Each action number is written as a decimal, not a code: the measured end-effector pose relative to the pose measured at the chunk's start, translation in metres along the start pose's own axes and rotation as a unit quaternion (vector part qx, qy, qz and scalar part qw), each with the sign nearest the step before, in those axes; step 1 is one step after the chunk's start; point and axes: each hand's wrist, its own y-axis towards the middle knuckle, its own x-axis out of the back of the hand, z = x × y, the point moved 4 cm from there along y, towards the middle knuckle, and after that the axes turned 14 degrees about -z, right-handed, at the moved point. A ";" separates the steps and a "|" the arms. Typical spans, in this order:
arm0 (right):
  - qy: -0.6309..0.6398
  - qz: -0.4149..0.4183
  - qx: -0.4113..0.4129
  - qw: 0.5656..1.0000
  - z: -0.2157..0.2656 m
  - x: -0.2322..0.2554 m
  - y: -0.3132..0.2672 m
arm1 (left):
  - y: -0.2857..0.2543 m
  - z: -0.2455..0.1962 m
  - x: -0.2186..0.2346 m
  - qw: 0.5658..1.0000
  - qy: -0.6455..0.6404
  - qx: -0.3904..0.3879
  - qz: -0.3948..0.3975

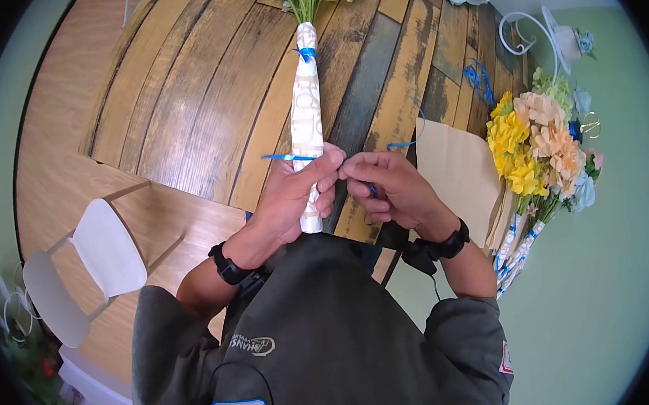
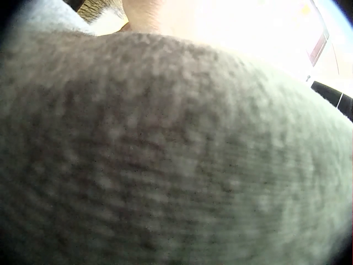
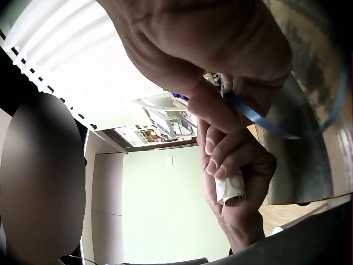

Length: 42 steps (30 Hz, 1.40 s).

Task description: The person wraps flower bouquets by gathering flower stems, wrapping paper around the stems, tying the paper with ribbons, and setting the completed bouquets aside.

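Note:
A flower bunch with its stems rolled in white printed paper (image 1: 305,113) lies lengthwise on the table, its lower end toward the person. Around the lower part of that paper my left hand (image 1: 283,201) is curled, with the thumb laid across it. A blue ribbon (image 1: 291,157) crosses the paper beside this thumb. My right hand (image 1: 395,186) is just to the right, its thumb and index finger pinching the ribbon close to the left fingertips. In the right wrist view a ribbon length (image 3: 276,130) curves away from the right hand. Grey fabric (image 2: 176,154) hides most of the left wrist view.
Brown paper sheets (image 1: 455,182) lie at the table's right edge, beside yellow and peach flower bunches (image 1: 535,142). Loose blue ribbon (image 1: 479,82) and a white wire stand (image 1: 554,40) are farther back. White chairs (image 1: 108,244) stand on the floor at left.

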 end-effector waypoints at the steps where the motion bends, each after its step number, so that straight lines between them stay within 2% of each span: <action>1: 0.003 0.000 -0.003 1.000 -0.002 -0.001 -0.001 | 0.001 0.000 0.002 1.000 0.000 -0.011 -0.006; 3: -0.096 -0.057 0.108 0.988 0.001 0.000 -0.002 | 0.000 -0.001 0.000 1.000 0.009 -0.022 -0.016; 4: -0.093 -0.057 0.107 0.988 -0.007 -0.001 0.001 | -0.001 -0.001 0.000 0.999 0.017 -0.035 -0.024; 5: -0.144 -0.101 0.240 0.955 -0.009 0.001 0.004 | -0.001 -0.001 -0.001 0.999 0.018 -0.033 -0.025; 6: -0.192 -0.143 0.367 0.899 -0.008 0.001 0.001 | -0.001 0.000 -0.001 0.999 0.020 -0.036 -0.020; 7: -0.190 -0.145 0.367 0.899 -0.008 -0.001 -0.003 | 0.000 0.000 -0.002 0.999 0.022 -0.039 -0.015; 9: -0.306 -0.202 0.474 0.801 0.002 -0.008 -0.018 | 0.001 0.002 -0.002 0.999 0.025 -0.037 -0.019; 10: -0.304 -0.203 0.473 0.802 0.001 -0.006 -0.019 | 0.001 0.003 -0.002 0.999 0.026 -0.035 -0.023; 12: -0.355 -0.216 0.539 0.732 0.004 -0.004 -0.022 | 0.002 0.003 -0.001 0.999 0.036 -0.030 -0.021; 16: -0.323 -0.257 0.519 0.748 0.016 0.011 -0.026 | -0.006 -0.006 -0.001 0.997 0.065 -0.025 -0.012; 18: -0.299 -0.311 0.542 0.721 0.024 0.026 -0.026 | -0.013 -0.006 0.009 0.997 0.071 -0.019 -0.005; 19: -0.268 -0.313 0.491 0.768 0.027 0.030 -0.026 | -0.017 -0.004 0.014 0.996 0.084 -0.015 -0.017; 20: -0.267 -0.312 0.492 0.768 0.027 0.032 -0.024 | -0.021 -0.003 0.018 0.995 0.096 -0.012 -0.028; 22: -0.222 -0.275 0.472 0.808 0.023 0.036 -0.014 | -0.028 -0.005 0.022 0.993 0.108 -0.016 -0.040; 23: -0.224 -0.272 0.471 0.809 0.021 0.036 -0.010 | -0.030 -0.004 0.028 0.994 0.101 -0.007 -0.040; 25: -0.208 -0.270 0.426 0.838 0.015 0.034 0.001 | -0.036 -0.005 0.030 0.993 0.104 0.003 -0.063; 29: -0.183 -0.302 0.422 0.835 0.025 0.028 0.014 | -0.045 -0.013 0.026 0.993 0.096 0.009 -0.070; 31: -0.126 -0.279 0.408 0.860 0.029 0.025 0.021 | -0.050 -0.017 0.024 0.994 0.080 0.016 -0.069; 32: -0.128 -0.278 0.409 0.860 0.029 0.019 0.022 | -0.050 -0.017 0.025 0.994 0.078 0.014 -0.069; 34: -0.029 -0.225 0.382 0.896 0.024 0.004 0.025 | -0.052 -0.015 0.026 0.997 0.061 0.025 -0.028; 35: -0.031 -0.223 0.380 0.897 0.021 -0.002 0.025 | -0.052 -0.013 0.025 0.997 0.059 0.025 -0.030; 37: 0.054 -0.158 0.283 0.944 0.011 -0.018 0.031 | -0.052 -0.008 0.019 0.999 0.046 0.012 -0.026; 41: 0.077 -0.155 0.255 0.951 0.002 -0.034 0.037 | -0.052 -0.004 0.022 0.998 0.050 -0.018 -0.022; 42: 0.108 -0.137 0.226 0.959 0.000 -0.038 0.039 | -0.051 -0.002 0.023 0.998 0.049 -0.016 -0.021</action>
